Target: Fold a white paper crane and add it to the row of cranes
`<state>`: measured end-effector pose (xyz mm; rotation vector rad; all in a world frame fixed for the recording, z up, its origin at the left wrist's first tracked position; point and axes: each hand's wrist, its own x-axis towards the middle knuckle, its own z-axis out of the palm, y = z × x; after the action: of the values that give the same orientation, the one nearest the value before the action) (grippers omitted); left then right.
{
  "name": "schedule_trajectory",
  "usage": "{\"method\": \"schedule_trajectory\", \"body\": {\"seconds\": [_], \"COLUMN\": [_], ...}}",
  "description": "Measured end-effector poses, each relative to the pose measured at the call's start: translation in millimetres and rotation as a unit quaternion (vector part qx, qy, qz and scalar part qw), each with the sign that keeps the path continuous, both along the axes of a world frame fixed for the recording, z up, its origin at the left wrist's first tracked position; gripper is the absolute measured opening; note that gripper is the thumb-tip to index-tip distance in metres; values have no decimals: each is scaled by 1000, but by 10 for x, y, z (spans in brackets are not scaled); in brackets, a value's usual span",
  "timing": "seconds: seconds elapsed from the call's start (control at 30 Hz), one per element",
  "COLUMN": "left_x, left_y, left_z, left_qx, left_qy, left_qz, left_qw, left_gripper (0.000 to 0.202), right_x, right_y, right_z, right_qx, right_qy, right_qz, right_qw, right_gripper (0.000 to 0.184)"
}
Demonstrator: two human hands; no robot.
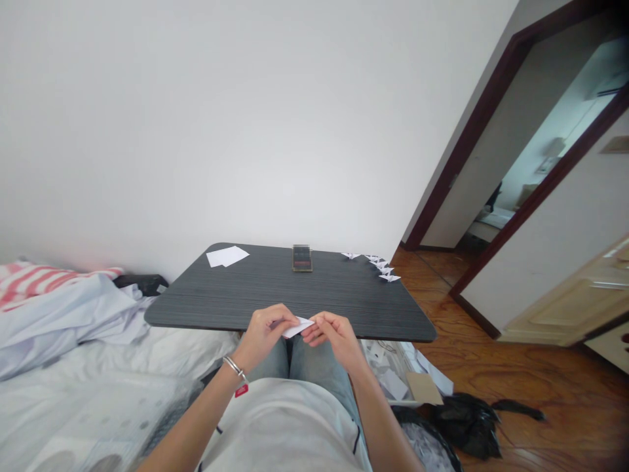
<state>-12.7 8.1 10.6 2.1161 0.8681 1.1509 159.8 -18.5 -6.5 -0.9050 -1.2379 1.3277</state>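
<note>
"How does the paper (297, 327) look?"
"White, folded small and slim, partly covered where it's held."
"Its pose?"
"Tilted, pointed end toward two o'clock, lying between six and seven o'clock from mid-view."

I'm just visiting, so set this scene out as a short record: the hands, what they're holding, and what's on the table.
Left hand: pinching a folded white paper
Right hand: fingers at that paper's right end; firmness of grip unclear
Left wrist: silver bracelet
Tabletop: dark, wood-grained
Far left corner: white paper sheets
Far edge, near middle: phone-like device
Far right: small folded paper figures
</note>
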Motion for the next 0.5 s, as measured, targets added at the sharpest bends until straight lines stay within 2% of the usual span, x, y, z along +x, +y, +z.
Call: {"method": "schedule_trajectory", "body": {"seconds": [0.33, 0.4, 0.5], "left_x": [6, 6, 15], "left_y": [-20, -32, -51], "left_z": [12, 13, 14], "left_qx": [-9, -35, -126], "left_qy": [-1, -18, -66], "left_qz": [-10, -12, -19], "left_qw": [1000, 999, 990], "left_gripper": [16, 16, 18], "right_x": [-52, -55, -56], "right_y": [-30, -32, -29], "right_z": [14, 10, 4], "right_qx": [15, 20, 27], "right_qy": [-24, -23, -26], "right_qz": [-31, -37, -45], "right_qw": [999, 999, 998], "right_gripper": [21, 21, 20]}}
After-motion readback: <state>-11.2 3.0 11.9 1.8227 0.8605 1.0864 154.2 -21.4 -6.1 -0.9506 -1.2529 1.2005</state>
